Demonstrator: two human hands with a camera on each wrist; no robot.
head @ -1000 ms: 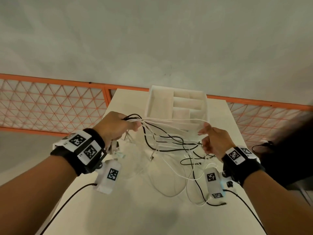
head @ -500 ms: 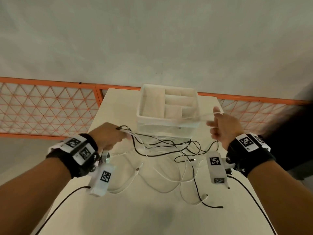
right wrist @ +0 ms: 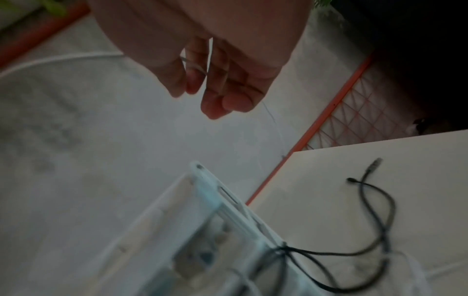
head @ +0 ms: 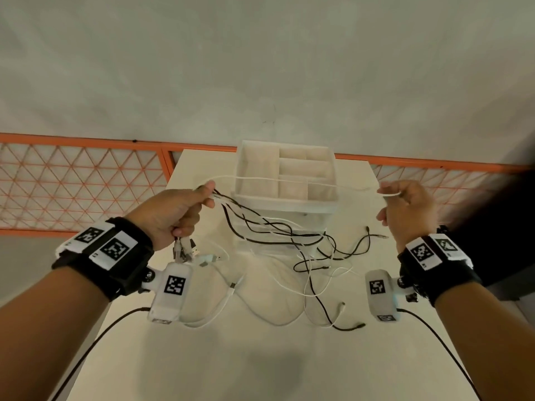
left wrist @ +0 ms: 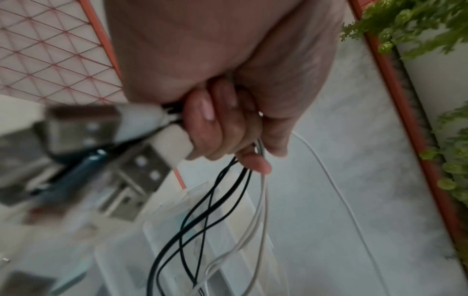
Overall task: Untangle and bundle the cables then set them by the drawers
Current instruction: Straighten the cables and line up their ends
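An outdoor terrace or balcony set up as a makeshift work spot — a bare grey concrete wall (head: 260, 68) rises behind a white table (head: 202, 357), and an orange metal railing (head: 72, 138) with diamond-pattern mesh runs along its foot. Green leafy plants (left wrist: 418, 24) grow just beyond the railing, seen from the left wrist. On the table stands a white plastic drawer unit (head: 286, 180) with an open, divided top — a loose tangle of black and white cables (head: 289, 235) lies before it.

Tangled black and white cables (head: 278, 241)
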